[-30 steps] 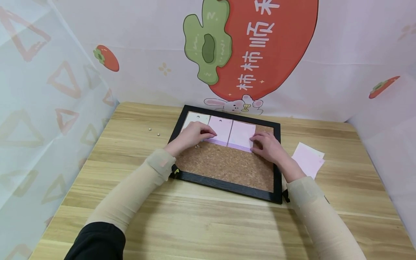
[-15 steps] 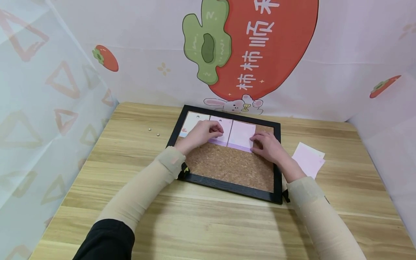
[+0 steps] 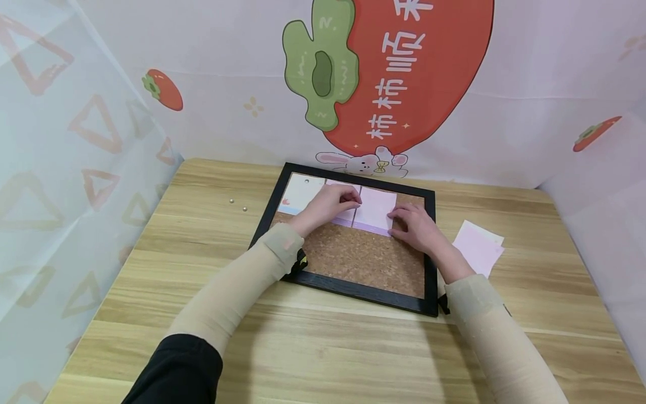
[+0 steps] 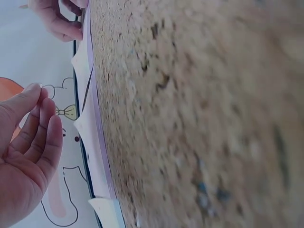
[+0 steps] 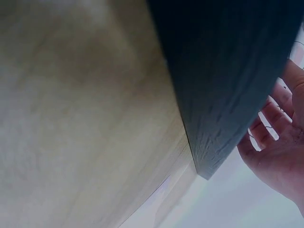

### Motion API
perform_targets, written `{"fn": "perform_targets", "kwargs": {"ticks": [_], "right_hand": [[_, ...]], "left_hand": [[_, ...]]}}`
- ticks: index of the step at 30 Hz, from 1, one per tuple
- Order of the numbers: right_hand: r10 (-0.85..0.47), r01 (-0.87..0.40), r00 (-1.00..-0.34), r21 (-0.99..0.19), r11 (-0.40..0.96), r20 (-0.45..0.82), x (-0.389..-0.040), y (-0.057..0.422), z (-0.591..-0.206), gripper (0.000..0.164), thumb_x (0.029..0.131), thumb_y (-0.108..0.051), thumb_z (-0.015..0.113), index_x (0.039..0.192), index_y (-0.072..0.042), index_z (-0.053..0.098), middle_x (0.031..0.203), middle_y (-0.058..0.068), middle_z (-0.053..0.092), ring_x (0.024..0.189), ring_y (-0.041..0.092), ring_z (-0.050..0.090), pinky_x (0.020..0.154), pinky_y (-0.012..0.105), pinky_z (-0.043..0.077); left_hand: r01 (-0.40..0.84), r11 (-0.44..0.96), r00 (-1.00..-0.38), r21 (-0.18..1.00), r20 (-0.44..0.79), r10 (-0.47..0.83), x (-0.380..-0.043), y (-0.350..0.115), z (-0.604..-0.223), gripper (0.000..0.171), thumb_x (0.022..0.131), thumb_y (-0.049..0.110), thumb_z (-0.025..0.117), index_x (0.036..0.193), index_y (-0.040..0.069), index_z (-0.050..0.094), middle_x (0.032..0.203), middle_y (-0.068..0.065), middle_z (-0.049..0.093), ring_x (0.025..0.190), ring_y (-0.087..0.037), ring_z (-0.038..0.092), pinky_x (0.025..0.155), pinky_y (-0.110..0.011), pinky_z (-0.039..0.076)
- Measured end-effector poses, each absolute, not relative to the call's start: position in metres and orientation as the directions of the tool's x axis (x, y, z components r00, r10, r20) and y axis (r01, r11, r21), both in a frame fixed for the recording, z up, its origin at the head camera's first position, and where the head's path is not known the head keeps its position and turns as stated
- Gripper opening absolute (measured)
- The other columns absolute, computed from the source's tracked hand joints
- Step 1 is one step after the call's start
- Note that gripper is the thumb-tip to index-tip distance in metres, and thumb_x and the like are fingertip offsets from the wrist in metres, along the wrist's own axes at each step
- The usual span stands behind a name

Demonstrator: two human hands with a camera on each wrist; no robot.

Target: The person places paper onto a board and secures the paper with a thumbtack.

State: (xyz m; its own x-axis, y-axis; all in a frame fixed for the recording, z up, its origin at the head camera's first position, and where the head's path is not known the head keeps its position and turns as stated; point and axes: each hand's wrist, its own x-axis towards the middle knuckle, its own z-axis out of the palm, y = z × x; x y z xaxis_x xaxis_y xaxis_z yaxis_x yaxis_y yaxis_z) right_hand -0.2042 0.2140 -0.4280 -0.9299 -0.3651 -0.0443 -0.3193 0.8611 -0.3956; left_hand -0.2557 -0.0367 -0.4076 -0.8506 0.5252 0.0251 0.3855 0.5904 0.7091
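Observation:
A cork board (image 3: 353,258) in a black frame (image 3: 358,287) lies on the table, with paper notes in a row along its top. My left hand (image 3: 327,203) is over the middle pink note (image 3: 348,217), its fingertips near the left edge of the right pink note (image 3: 377,207). In the left wrist view its thumb and index finger pinch a tiny pin (image 4: 41,86), mostly hidden by the fingertips. My right hand (image 3: 416,227) touches the right edge of the right pink note with extended fingers. A white note (image 3: 301,191) at the left bears a small round pin (image 3: 307,181).
Two small pearl-like pins (image 3: 244,209) lie on the wooden table (image 3: 323,353) left of the frame. Right of it sit loose pink and white notes (image 3: 476,247). A printed cloth backdrop (image 3: 227,129) rises behind the table.
My left hand has slid right across the notes, from the white and middle notes toward the right pink one, uncovering the white note. My right hand has stayed at its note.

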Motion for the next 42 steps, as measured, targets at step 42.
{"fn": "perform_targets", "kwargs": {"ticks": [42], "right_hand": [[-0.374,-0.343,-0.928,-0.400,0.850,0.000,-0.203,0.215,-0.429,0.039,0.090,-0.016,0.074,0.124,0.001,0.066,0.138,0.023,0.057,0.129,0.041,0.047,0.114,0.058,0.036]], "left_hand": [[0.279,0.708,-0.907,0.649,-0.065,0.417,-0.292,0.025,-0.425,0.010,0.099,0.020,0.063,0.102,0.014,0.070,0.106,-0.001,0.069,0.095,-0.015,0.059,0.092,-0.030,0.048]]}}
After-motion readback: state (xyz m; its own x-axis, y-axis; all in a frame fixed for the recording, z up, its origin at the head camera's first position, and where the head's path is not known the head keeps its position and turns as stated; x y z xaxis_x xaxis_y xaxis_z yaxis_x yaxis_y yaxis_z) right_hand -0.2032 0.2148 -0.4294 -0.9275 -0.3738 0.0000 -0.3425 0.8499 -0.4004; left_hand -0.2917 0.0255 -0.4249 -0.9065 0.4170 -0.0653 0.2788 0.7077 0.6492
